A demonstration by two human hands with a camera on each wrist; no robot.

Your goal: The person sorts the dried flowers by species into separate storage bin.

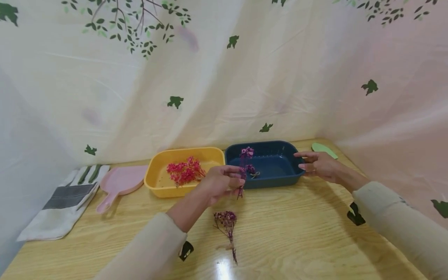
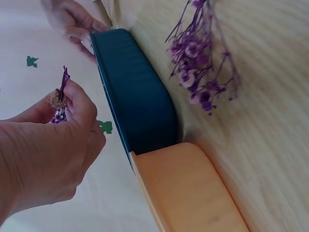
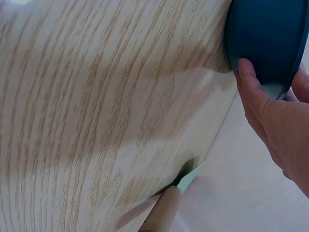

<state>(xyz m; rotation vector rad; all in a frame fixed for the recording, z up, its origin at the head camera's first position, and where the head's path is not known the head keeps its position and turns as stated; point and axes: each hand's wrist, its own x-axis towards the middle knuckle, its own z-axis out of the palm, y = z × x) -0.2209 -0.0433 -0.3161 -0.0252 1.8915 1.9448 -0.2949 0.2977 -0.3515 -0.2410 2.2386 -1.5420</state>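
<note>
My left hand (image 1: 222, 182) pinches a small bunch of purple dried flowers (image 1: 247, 152) by its stems, at the left end of a dark blue tray (image 1: 280, 182). Twine around its stems shows between the fingertips in the left wrist view. Inside the blue tray lies another purple bunch (image 1: 250, 168) tied with twine. My right hand (image 1: 320, 166) grips the tray's right end, one finger against the outer wall (image 3: 263, 53) and the thumb at the rim. A third purple bunch (image 1: 226, 221) lies on the table in front.
A yellow tray (image 1: 159, 191) with pink-red dried flowers (image 1: 185, 170) abuts the blue one. Further left are a pink pan-shaped board (image 1: 120, 181) and a white cloth (image 1: 59, 221) with a gray band. A green spatula (image 1: 323, 149) with a wooden handle (image 3: 161, 210) lies right. A curtain hangs behind.
</note>
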